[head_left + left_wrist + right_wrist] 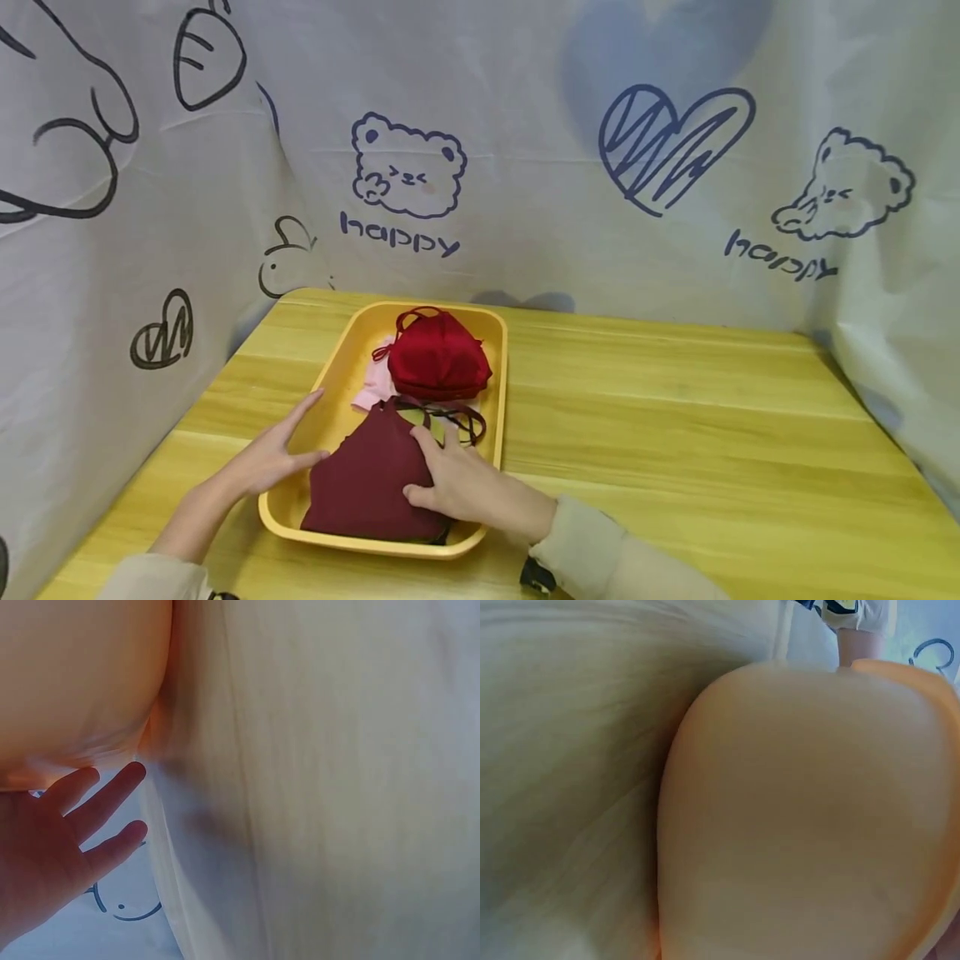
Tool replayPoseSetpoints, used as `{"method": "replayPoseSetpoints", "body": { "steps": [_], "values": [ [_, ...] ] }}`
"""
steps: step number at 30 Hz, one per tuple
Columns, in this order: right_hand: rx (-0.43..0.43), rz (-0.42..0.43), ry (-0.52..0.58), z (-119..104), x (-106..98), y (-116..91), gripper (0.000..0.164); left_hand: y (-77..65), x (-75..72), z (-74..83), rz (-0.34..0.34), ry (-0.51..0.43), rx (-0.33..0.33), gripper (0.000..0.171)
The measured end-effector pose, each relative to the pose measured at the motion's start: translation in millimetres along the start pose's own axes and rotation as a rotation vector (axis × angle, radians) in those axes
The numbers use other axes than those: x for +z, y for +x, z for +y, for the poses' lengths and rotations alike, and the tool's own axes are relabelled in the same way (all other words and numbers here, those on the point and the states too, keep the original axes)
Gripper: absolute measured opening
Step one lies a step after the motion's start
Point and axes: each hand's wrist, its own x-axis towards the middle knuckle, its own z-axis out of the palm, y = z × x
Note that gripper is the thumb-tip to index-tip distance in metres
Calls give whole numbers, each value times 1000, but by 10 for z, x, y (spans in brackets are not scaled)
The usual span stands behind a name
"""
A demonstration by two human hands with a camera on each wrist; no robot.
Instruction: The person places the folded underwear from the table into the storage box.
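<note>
A yellow plastic tray (pixel 503 375) holds several folded fabric pieces. At its near end lies a maroon garment (pixel 367 483) with thin straps. My right hand (pixel 465 483) reaches over the tray's right rim, its fingers spread on or just above that garment's right side. Over the left rim is my left hand (pixel 262 458), fingers apart, the thumb tip at the maroon garment's left edge. The left wrist view shows three fingers of the left hand (pixel 67 840) beside the tray's outer wall (pixel 82 667). In the right wrist view, the tray wall (pixel 802 810) hides most of the right hand.
A shiny red strappy garment (pixel 438 358) sits at the tray's far end. Pink cloth (pixel 375 379) shows beside it. The tray stands on a wood-grain table (pixel 675 433). White sheets with drawings (pixel 525 183) enclose the table's back and sides.
</note>
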Motion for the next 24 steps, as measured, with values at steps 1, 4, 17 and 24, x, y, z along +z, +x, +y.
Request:
{"method": "replayPoseSetpoints", "body": {
  "steps": [1,4,17,24],
  "values": [
    [2,7,-21,-2,15,1,68,1,2,-4,-1,0,1,83],
    [-12,60,-130,-2,45,-28,68,28,10,-16,-5,5,8,82],
    [-88,198,38,170,-403,-334,67,99,-199,-131,-78,108,14,75],
    [-20,204,90,448,-569,-613,63,13,-296,-166,-63,137,11,67]
  ]
}}
